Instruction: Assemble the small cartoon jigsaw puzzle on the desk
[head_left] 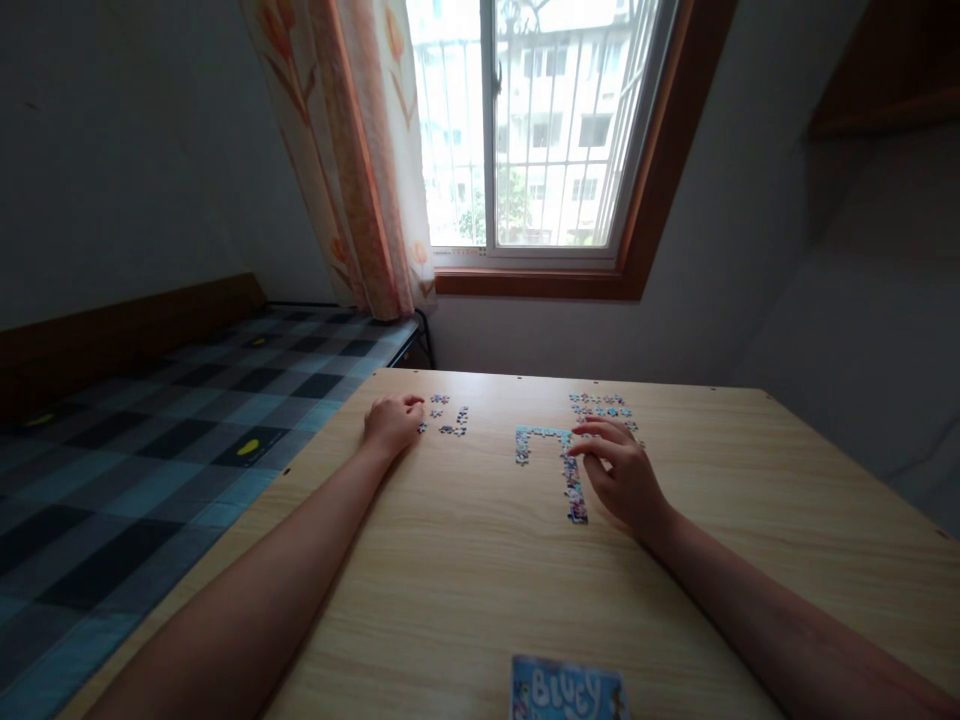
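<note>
My left hand (394, 422) rests on the table's left part, fingers loosely bent and apart, beside a few loose jigsaw pieces (436, 412). Just right of these lies a small joined puzzle section (457, 428) with a corner shape. My right hand (619, 470) is over the right side of a partly joined puzzle border (575, 490), its fingers stretched and apart, fingertips at the border's upper right corner. The border has a top row, a short left side and a longer right side. Behind my right hand, several loose puzzle pieces (600, 402) lie in rows, some covered by the fingers.
The wooden table (450, 580) carries a blue box (570, 690) lettered "Bluey" at its near edge, cut off by the frame. Left of the table is a bed with a checked cover (150, 470). A barred window (555, 150) and a flowered curtain (367, 150) are behind.
</note>
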